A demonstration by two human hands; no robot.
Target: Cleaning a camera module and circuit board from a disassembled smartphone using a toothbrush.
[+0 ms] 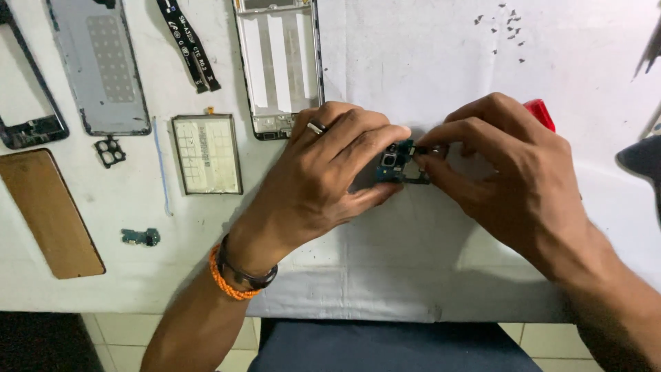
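1. Head view, centre: the left hand (pixel 323 172) and the right hand (pixel 506 172) meet over a white work table (pixel 413 69), both pinching a small dark circuit board (pixel 396 165) just above the surface.
2. The left hand's thumb and forefinger grasp the board's left side; a ring sits on one finger, and an orange bead bracelet (pixel 224 279) with a dark band circles the wrist.
3. The right hand's fingertips are closed on the board's upper right corner — whether they also hold a small part there, I cannot tell.
4. A red object (pixel 540 111) shows just behind the right hand's knuckles, mostly hidden.
5. Left of the hands lies a flat battery (pixel 206 153); above it, a phone mid-frame (pixel 279 62) with white strips lies face up.
6. Farther left: a grey back cover (pixel 100 62), a black flex cable (pixel 189 43), a dark bezel frame (pixel 31 120) at the edge, a brown card-like panel (pixel 51 213), a small black camera bracket (pixel 110 151) and a tiny green connector board (pixel 141 238).
7. Tiny screws (pixel 506 31) lie scattered at the top right — well apart from both hands.
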